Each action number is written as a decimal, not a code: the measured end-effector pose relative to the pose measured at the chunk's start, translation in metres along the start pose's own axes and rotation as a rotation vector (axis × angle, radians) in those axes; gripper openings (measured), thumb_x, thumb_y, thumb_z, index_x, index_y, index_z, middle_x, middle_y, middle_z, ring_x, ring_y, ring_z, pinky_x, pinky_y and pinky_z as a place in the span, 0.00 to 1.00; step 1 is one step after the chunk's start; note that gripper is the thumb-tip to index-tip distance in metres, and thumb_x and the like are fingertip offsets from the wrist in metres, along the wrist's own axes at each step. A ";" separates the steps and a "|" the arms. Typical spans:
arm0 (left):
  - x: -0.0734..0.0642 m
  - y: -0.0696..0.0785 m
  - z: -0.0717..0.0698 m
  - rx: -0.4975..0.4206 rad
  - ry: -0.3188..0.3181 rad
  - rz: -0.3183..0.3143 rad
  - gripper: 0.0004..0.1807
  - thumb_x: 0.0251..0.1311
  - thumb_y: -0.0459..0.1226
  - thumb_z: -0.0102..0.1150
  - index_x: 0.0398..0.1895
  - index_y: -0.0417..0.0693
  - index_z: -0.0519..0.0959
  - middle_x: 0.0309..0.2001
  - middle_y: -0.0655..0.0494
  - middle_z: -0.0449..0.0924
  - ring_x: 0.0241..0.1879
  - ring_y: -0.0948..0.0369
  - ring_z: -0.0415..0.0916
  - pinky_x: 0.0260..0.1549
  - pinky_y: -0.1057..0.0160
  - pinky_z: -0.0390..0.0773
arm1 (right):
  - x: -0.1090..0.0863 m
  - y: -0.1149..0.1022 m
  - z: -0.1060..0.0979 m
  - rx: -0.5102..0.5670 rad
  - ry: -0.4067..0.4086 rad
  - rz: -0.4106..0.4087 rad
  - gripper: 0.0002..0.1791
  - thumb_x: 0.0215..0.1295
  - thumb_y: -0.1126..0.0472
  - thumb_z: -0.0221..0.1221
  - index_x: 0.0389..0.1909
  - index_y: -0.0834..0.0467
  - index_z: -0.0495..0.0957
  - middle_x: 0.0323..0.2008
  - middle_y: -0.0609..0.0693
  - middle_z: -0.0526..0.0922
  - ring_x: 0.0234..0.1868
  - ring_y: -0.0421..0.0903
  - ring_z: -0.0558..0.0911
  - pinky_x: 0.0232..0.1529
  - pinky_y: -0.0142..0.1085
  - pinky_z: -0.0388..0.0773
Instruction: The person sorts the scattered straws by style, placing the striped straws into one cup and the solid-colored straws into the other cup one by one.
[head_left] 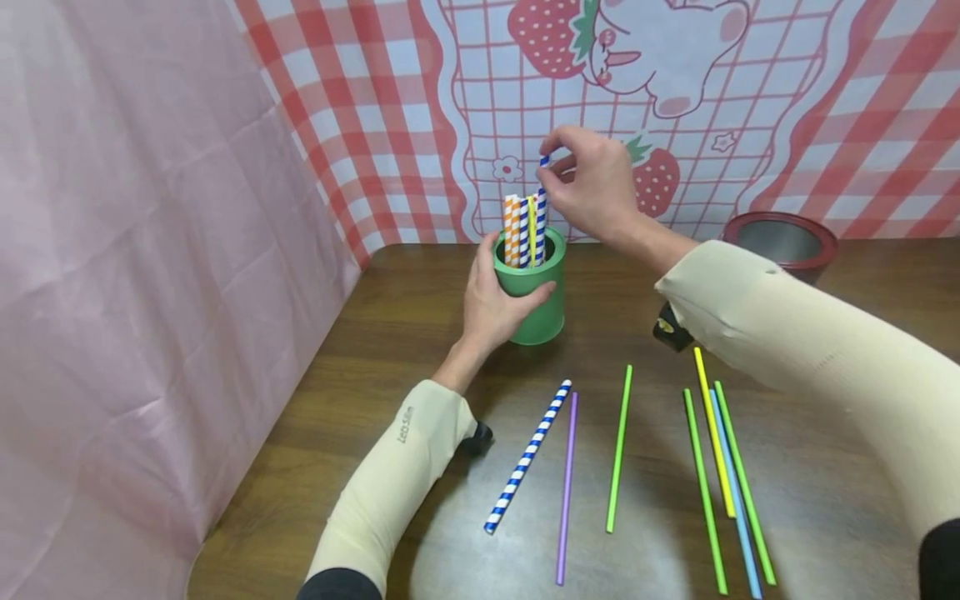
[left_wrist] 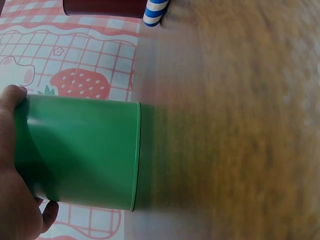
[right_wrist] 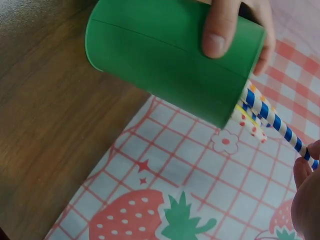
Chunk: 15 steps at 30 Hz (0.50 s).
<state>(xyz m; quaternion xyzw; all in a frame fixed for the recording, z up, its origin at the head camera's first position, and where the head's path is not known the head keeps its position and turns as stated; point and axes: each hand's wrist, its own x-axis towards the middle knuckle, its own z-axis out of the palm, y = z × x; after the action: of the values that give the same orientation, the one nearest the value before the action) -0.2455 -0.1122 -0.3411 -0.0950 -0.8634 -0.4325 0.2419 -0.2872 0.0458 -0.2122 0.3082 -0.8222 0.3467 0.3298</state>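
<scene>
My left hand (head_left: 491, 300) grips a green cup (head_left: 543, 315) near its rim, fingers on one side and thumb on the other. Inside the cup stand several straws (head_left: 513, 229), some striped orange and white, others blue and white, plus a yellow one. Above the rim, my right hand (head_left: 596, 179) pinches the top end of a blue-and-white striped straw (right_wrist: 280, 125). That straw's lower end is hidden in the cup. In the left wrist view the green cup (left_wrist: 80, 150) shows side-on, with the left hand (left_wrist: 17, 185) around its upper part.
Loose on the wooden table (head_left: 375, 433) lie another blue-and-white striped straw (head_left: 527, 458), a purple straw (head_left: 567, 492), a green straw (head_left: 619, 450) and a group with a yellow straw (head_left: 714, 433) and a light blue straw (head_left: 737, 500). A dark red cup (head_left: 813, 267) stands behind the right forearm.
</scene>
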 end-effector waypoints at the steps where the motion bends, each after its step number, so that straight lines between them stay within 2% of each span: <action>1: 0.000 0.000 0.000 0.002 0.002 0.001 0.53 0.44 0.58 0.71 0.70 0.54 0.53 0.58 0.55 0.67 0.54 0.61 0.69 0.52 0.57 0.74 | 0.000 0.000 0.002 0.004 -0.017 0.009 0.09 0.61 0.67 0.60 0.42 0.64 0.77 0.45 0.56 0.84 0.40 0.49 0.86 0.42 0.35 0.82; 8: 0.001 0.000 0.001 0.004 0.012 0.004 0.53 0.43 0.57 0.72 0.70 0.54 0.54 0.57 0.55 0.68 0.54 0.61 0.69 0.53 0.58 0.74 | -0.003 0.000 0.010 -0.006 -0.098 0.064 0.11 0.61 0.66 0.60 0.44 0.62 0.79 0.46 0.57 0.84 0.40 0.50 0.86 0.41 0.37 0.83; 15: 0.001 0.000 0.000 0.014 0.006 -0.006 0.53 0.43 0.57 0.71 0.70 0.56 0.53 0.57 0.56 0.68 0.54 0.62 0.69 0.52 0.58 0.74 | -0.008 0.006 0.006 0.005 -0.096 0.132 0.10 0.60 0.69 0.57 0.42 0.61 0.81 0.46 0.55 0.84 0.40 0.50 0.86 0.41 0.38 0.83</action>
<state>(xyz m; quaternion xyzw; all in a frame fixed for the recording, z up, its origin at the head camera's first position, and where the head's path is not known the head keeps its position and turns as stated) -0.2462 -0.1122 -0.3407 -0.0895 -0.8658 -0.4275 0.2440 -0.2886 0.0470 -0.2233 0.2705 -0.8549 0.3543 0.2655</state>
